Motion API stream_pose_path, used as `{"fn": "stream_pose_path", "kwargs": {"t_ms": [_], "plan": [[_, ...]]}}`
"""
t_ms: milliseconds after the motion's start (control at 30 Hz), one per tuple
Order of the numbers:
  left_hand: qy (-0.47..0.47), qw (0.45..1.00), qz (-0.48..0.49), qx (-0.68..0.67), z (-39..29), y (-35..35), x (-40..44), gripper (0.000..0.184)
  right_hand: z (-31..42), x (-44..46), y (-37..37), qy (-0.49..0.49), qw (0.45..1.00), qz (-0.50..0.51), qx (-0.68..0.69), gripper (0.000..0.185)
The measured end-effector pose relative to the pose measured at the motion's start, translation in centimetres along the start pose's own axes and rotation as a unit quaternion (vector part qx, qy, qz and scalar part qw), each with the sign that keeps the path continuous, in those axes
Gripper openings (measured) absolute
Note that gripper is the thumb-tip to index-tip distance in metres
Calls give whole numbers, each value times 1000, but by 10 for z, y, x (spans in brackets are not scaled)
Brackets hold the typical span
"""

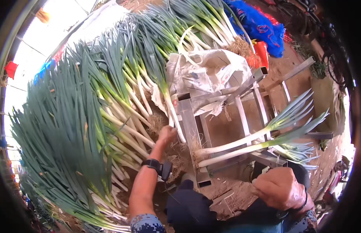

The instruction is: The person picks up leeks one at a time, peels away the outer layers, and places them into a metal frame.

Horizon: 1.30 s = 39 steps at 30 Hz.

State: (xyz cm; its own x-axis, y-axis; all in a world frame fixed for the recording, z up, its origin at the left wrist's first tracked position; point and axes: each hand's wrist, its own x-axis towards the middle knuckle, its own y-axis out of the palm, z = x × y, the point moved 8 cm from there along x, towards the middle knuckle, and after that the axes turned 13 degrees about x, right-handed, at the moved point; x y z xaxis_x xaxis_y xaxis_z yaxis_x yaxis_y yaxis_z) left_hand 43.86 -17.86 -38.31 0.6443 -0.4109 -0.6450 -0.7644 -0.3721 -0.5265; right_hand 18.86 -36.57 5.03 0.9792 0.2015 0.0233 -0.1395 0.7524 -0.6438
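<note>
My left hand (167, 134), a wristband on its wrist, is closed at the root ends of the piled green onions (122, 112). A short white stalk (171, 121) runs down into its fist. Just right of that fist, a long green onion (174, 112) leans against the metal frame (188, 128). Low at the right, my right hand (279, 188) is curled shut in front of my body; whatever it holds is hidden. Two green onions (242, 147) lie across the frame, roots to the left and leaves to the right.
A white woven sack (207, 70) is draped over the far part of the frame. Behind it lie a blue bag (262, 31) and a red object (261, 52). More green onion leaves (297, 153) show below the frame's right side. Bare soil (235, 194) and scraps are underfoot.
</note>
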Motion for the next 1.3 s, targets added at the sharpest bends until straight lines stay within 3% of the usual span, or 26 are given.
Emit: {"fn": "stream_pose_path", "kwargs": {"t_ms": [67,100,200,267,300,333,367,433,533,600,667,700,800,867,933,1000,1067,1100,1133,1167,1267,1300], "plan": [[26,992,12,119,32,46,31,52,-5,2,7,12,1000,12,-3,15],[57,993,13,101,68,83,63,53,-7,3,9,16,999,43,3,19],[-29,996,-7,82,32,69,43,46,-12,7,12,13,998,64,21,21],[-68,992,-50,90,22,56,26,40,-3,16,10,-4,1000,0,11,21],[-25,995,-73,70,22,53,26,30,1,18,9,-11,999,-32,11,20],[55,994,-94,30,13,47,23,22,2,19,11,-7,1000,-14,8,20],[21,991,-56,-118,25,47,19,21,4,21,12,-5,1000,2,5,20],[-44,922,-7,-386,25,40,7,27,4,24,11,-9,999,33,4,20],[-67,946,-18,-316,38,43,16,32,4,20,13,-14,997,68,15,19],[-46,991,-48,-113,34,49,27,42,5,18,15,-13,998,63,13,18],[4,994,-87,61,18,55,38,46,8,17,16,-12,999,34,-5,18],[-24,993,-70,97,20,64,41,46,9,17,14,-11,1000,19,-14,18],[1,993,-114,-16,74,101,92,47,4,14,11,14,999,38,-21,20],[9,980,-41,-197,27,64,34,32,4,13,6,12,999,46,-21,22],[28,901,12,-432,13,48,14,23,4,14,2,2,999,44,-21,23],[-4,854,-34,-519,30,29,7,23,6,13,2,-10,999,32,-20,24],[4,873,-46,-485,46,18,16,30,5,11,4,-12,1000,19,-14,25],[-11,942,-154,-298,52,11,22,34,4,11,6,-12,1000,14,-11,25],[-25,963,-251,-95,48,10,26,38,3,11,10,-5,999,36,-7,26],[-35,935,-335,114,31,6,22,42,1,10,11,3,998,56,-5,26],[-95,956,-191,200,7,29,24,51,-2,11,9,9,998,62,-19,27],[-89,939,-233,237,13,31,31,46,-3,11,9,10,998,57,-23,27]]}}
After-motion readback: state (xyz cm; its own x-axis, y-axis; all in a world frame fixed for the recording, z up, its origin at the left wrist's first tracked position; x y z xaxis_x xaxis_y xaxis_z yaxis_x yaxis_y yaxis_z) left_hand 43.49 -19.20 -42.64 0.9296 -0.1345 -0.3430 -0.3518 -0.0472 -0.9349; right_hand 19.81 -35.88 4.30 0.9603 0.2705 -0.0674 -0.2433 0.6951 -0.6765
